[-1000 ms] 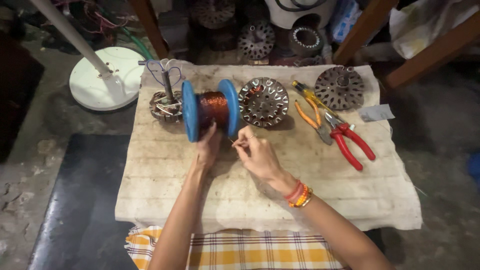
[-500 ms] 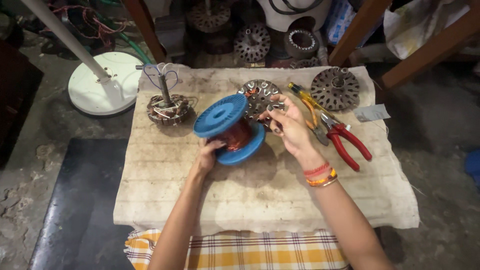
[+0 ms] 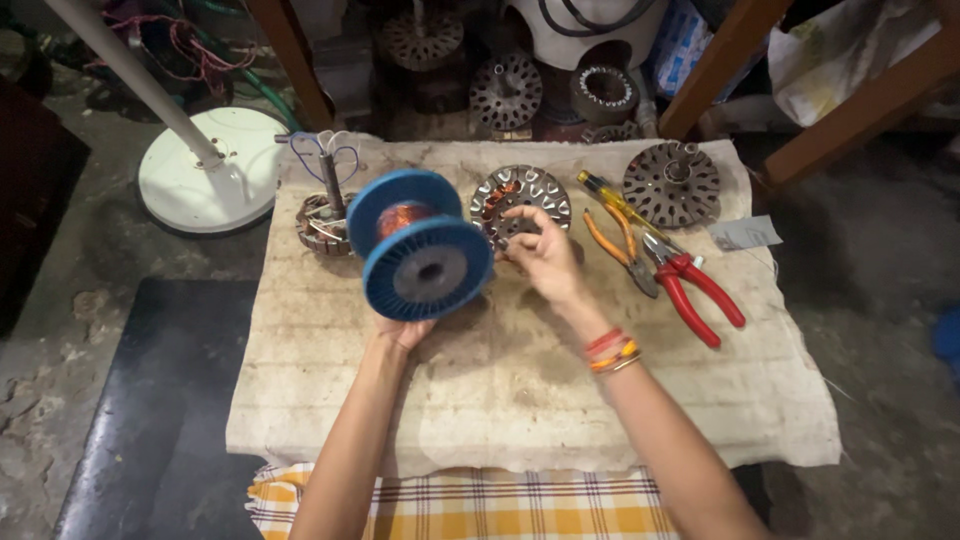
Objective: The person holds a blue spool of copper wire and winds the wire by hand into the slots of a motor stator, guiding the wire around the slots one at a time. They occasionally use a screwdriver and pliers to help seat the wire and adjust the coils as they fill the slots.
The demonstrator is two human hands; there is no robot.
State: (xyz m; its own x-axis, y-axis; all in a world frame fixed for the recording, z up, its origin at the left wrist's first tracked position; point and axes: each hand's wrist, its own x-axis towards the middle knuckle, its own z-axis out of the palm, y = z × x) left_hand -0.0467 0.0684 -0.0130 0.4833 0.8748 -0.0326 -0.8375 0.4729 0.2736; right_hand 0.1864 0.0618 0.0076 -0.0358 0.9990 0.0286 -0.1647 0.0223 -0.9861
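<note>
My left hand (image 3: 402, 331) holds a blue plastic spool (image 3: 420, 245) of copper wire from below, lifted off the cloth with one flange turned toward me. My right hand (image 3: 536, 254) is just right of the spool, fingers pinched as if on a thin wire end that I cannot make out, over a round metal stator (image 3: 520, 195) with copper windings. A second stator with a shaft and loose wires (image 3: 326, 215) sits left of the spool.
The work lies on a pale cloth (image 3: 520, 400) on the floor. A bare stator core (image 3: 671, 183), orange-handled pliers (image 3: 620, 250), red-handled pliers (image 3: 695, 290) and a screwdriver (image 3: 615, 200) lie to the right. A white fan base (image 3: 205, 165) stands at left; wooden legs and motor parts behind.
The spool went from lying on the cloth to being tilted and lifted by my left hand. My right hand moved from the near side of the spool up toward the stator.
</note>
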